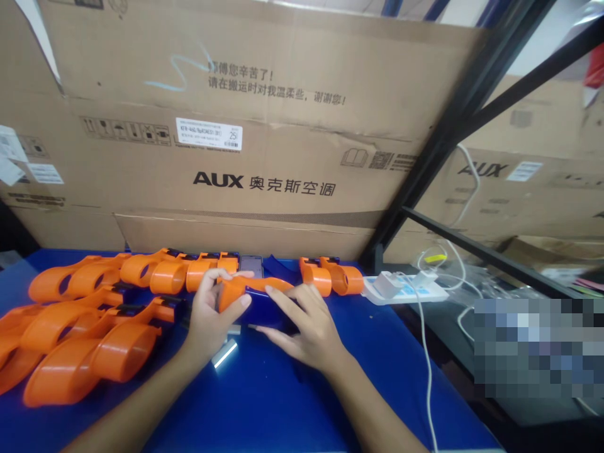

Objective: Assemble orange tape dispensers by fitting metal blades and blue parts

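Note:
My left hand [212,314] grips an orange plastic piece [232,293] with a curved body, thumb in front and fingers behind. A dark blue, smooth flat piece [264,308] lies against the orange one, facing me; whether the two are joined I cannot tell. My right hand [309,321] holds the blue piece from the right, fingertips on its upper edge and thumb below. Beneath my hands a small shiny metal bar [225,354] rests on the blue table [292,402].
Several orange loop-shaped pieces [125,349] with black ends lie at left, and more orange pieces [317,280] stand at the back. A phone [251,265] is behind my hands. At right sits a white power strip [410,290] with cables. Cardboard boxes [283,145] rise behind.

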`<state>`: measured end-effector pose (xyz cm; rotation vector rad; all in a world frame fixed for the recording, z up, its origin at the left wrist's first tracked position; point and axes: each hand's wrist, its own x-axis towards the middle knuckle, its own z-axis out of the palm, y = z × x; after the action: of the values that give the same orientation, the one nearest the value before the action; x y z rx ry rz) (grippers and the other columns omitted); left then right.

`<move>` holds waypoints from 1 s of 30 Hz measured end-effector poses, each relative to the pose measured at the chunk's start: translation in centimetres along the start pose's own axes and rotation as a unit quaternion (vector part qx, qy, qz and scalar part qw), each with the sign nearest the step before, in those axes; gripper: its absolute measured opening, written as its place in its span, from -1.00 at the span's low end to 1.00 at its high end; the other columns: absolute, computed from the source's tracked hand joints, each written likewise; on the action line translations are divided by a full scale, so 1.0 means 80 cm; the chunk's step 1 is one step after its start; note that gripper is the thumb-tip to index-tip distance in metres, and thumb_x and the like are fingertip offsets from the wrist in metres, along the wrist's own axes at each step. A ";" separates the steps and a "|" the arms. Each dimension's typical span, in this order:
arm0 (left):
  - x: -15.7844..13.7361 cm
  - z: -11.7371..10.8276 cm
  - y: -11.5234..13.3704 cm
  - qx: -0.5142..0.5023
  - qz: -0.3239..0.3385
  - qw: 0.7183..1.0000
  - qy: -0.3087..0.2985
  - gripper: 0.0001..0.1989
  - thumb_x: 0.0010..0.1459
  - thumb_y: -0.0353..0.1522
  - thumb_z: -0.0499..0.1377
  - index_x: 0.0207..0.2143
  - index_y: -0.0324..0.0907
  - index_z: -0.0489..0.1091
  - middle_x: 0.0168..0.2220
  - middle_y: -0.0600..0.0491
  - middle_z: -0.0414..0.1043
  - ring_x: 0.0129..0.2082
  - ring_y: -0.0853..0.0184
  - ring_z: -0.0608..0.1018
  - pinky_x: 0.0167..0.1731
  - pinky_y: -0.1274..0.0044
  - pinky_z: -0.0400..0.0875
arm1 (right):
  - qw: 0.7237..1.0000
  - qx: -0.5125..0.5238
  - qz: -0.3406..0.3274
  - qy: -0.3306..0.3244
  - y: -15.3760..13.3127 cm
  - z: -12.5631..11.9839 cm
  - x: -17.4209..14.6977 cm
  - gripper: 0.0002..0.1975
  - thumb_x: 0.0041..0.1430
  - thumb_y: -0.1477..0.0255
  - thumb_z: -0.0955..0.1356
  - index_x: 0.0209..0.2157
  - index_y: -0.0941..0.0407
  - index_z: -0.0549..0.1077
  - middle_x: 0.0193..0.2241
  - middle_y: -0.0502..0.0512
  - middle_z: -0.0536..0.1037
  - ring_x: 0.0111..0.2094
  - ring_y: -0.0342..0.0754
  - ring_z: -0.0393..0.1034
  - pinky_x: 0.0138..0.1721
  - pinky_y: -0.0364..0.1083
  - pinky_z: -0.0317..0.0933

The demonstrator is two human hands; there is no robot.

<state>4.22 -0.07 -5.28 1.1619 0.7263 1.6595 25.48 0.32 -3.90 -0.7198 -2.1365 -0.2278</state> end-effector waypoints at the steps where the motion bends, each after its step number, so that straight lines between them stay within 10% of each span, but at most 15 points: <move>1: 0.000 0.000 -0.002 0.002 0.003 1.000 0.002 -0.58 0.05 -0.40 0.42 -0.13 -0.02 0.28 -0.02 -0.02 0.58 0.01 0.09 0.61 0.03 0.25 0.45 | 1.000 0.001 0.002 0.001 -0.001 0.000 0.000 -0.30 0.18 0.22 0.50 0.31 0.01 0.31 -0.19 0.19 0.57 -0.23 0.11 0.45 -0.19 0.13 0.36; 9: -0.002 0.000 -0.006 -0.060 0.017 0.998 -0.025 -0.48 0.15 -0.09 0.32 0.10 -0.10 0.41 0.19 -0.12 0.44 0.23 -0.02 0.43 0.16 0.26 0.36 | 0.976 0.166 0.135 0.034 -0.007 -0.006 0.006 -0.43 0.27 0.19 0.42 0.26 0.04 0.38 -0.01 0.24 0.58 -0.07 0.16 0.53 -0.03 0.13 0.42; 17: -0.006 -0.004 -0.015 -0.077 -0.061 0.994 -0.037 -0.49 0.04 -0.20 0.43 0.04 -0.14 0.50 -0.06 -0.11 0.59 -0.04 0.07 0.61 -0.02 0.33 0.49 | 0.831 0.441 0.311 -0.134 -0.018 0.003 0.007 -0.46 0.46 0.08 0.18 -0.42 0.13 0.51 -0.55 0.02 0.53 -0.53 -0.08 0.43 -0.45 -0.08 0.38; 21: 0.000 -0.004 -0.018 -0.016 -0.059 0.995 0.074 -0.58 0.04 -0.22 0.44 -0.06 -0.17 0.54 -0.18 -0.02 0.61 -0.20 0.23 0.63 -0.15 0.46 0.50 | 0.867 0.408 0.272 -0.093 -0.016 -0.001 0.010 -0.48 0.44 0.01 0.15 0.06 0.07 0.49 -0.08 0.16 0.61 -0.08 0.07 0.52 -0.03 0.08 0.43; 24: 0.006 0.002 -0.013 -0.008 -0.068 0.988 0.135 -0.55 0.04 -0.15 0.41 -0.06 -0.18 0.52 -0.31 0.02 0.60 -0.32 0.25 0.63 -0.28 0.49 0.50 | 0.919 0.335 0.191 -0.079 -0.017 -0.008 0.009 -0.15 0.22 -0.15 0.32 0.38 0.02 0.13 0.31 0.29 0.29 0.24 0.24 0.29 0.22 0.23 0.24; 27: 0.009 0.006 -0.008 -0.015 -0.089 0.983 0.158 -0.53 0.06 -0.07 0.37 -0.09 -0.19 0.50 -0.45 0.07 0.55 -0.49 0.28 0.59 -0.46 0.50 0.47 | 0.958 0.245 0.122 -0.083 -0.023 -0.006 0.007 0.06 -0.02 -0.08 0.52 0.38 0.04 0.10 0.38 0.35 0.12 0.33 0.33 0.14 0.29 0.28 0.14; 30: 0.006 0.008 -0.009 -0.010 -0.102 0.983 0.150 -0.55 0.06 -0.04 0.36 -0.15 -0.17 0.47 -0.52 0.12 0.48 -0.61 0.34 0.52 -0.61 0.55 0.38 | 0.970 0.221 0.094 -0.047 -0.027 -0.001 0.007 -0.31 0.12 0.17 0.52 0.21 0.05 0.29 0.19 0.31 0.37 0.20 0.23 0.32 0.21 0.21 0.25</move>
<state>4.99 0.62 -5.48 0.8004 0.9812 1.6800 24.04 -1.28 -3.21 -0.6691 -2.0845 0.3821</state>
